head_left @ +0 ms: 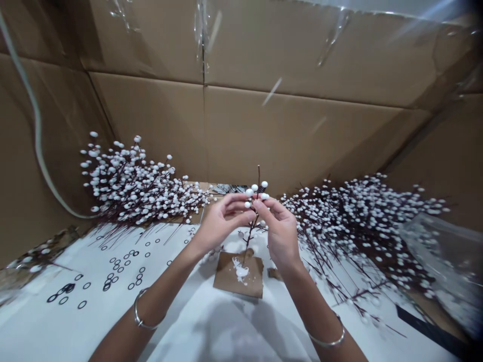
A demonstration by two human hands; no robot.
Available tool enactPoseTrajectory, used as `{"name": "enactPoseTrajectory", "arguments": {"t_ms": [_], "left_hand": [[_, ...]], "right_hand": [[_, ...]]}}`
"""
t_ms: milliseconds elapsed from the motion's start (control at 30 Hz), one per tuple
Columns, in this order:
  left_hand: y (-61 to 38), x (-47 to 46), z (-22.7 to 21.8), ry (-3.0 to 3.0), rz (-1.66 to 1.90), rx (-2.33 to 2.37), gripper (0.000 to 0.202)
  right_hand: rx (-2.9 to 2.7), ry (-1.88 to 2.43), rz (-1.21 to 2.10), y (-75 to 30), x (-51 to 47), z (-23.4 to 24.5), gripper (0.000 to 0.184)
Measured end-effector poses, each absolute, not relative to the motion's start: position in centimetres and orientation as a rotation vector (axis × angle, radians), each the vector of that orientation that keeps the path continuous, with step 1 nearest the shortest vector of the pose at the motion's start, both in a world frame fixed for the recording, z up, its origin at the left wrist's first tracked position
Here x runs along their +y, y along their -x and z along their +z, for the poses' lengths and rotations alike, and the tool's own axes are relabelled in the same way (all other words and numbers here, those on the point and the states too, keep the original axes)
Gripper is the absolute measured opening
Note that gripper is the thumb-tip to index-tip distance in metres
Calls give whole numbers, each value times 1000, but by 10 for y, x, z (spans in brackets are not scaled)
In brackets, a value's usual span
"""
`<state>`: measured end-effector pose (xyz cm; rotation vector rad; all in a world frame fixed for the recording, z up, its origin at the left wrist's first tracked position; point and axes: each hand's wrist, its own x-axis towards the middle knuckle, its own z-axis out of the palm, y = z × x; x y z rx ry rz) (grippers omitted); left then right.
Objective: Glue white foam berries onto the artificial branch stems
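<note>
Berry sprig (253,190) pinched narrowly between left hand (222,223) and right hand (279,236) fingertips, above white-blobbed cardboard square (238,274); left sprig heap (132,186), right sprig heap (358,226), black rings (116,266) lay unworked.

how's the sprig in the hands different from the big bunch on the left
The sprig is one thin stem with few berries; the left bunch is a dense mass of stems. The sprig stands upright between the left hand and right hand; the bunch lies untouched against cardboard. Both have dark stems and round white berries.
</note>
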<state>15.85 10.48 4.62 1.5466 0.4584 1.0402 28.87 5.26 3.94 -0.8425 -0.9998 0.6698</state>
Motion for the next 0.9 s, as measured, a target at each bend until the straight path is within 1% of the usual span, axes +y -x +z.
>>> {"name": "enactPoseTrajectory", "arguments": {"t_ms": [133,200,267,400,600,633,733,767,833,867,900], "left_hand": [[-159,97,48,-1788,968,583,20],[-157,95,50,-1852,1006,592,17],[-155,96,50,-1911,1010,601,16],[-156,96,46,-2012,952,627,13],[-157,90,47,-2111,902,570,15],[-155,91,49,-2106,861,537,17],[-140,103,54,-2105,723,507,32],[-133,111,54,-2144,680,560,33],[-118,131,50,-2319,576,818,31],[-111,143,46,-2421,450,1015,30],[-105,154,41,-2499,252,1240,27]], "right_hand": [[-968,852,771,-292,50,44,6],[-1006,869,768,-294,47,48,13],[-1050,882,693,-297,44,53,19],[-1082,935,563,-306,41,60,14],[-1117,952,544,-314,37,64,12],[-1113,954,543,-315,36,64,13],[-1090,948,556,-317,34,66,15],[-1081,941,564,-317,33,67,16],[-1063,922,591,-318,31,69,16],[-1053,909,610,-318,30,69,16],[-1044,895,630,-318,29,70,15]]}}
